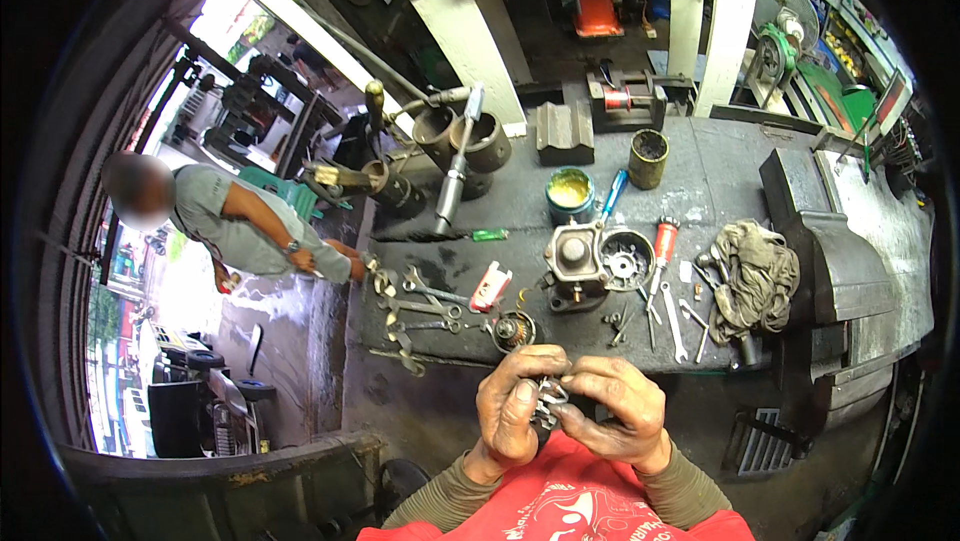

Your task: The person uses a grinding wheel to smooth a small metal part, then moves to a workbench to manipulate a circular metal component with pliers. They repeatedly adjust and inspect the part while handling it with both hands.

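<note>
Both my hands meet close to my chest, in front of the bench's near edge. Between them is a small metal part (546, 403), dark and shiny, mostly covered by fingers; its exact kind does not show. My left hand (510, 406) is closed round its left side. Fingertips of my right hand (615, 406) pinch it from the right. Just beyond my left hand lies a round part with copper windings (514, 330). Farther back stands a grey metal motor housing (577, 253), with an open round casing (627, 261) at its right.
Wrenches (425, 306), a red-handled screwdriver (664, 246), a grey rag (750, 276) and a tub of yellow grease (570, 191) lie on the dark workbench (690, 166). Heavy metal blocks (830, 241) stand at right. A person (250, 221) in grey is at the bench's left end.
</note>
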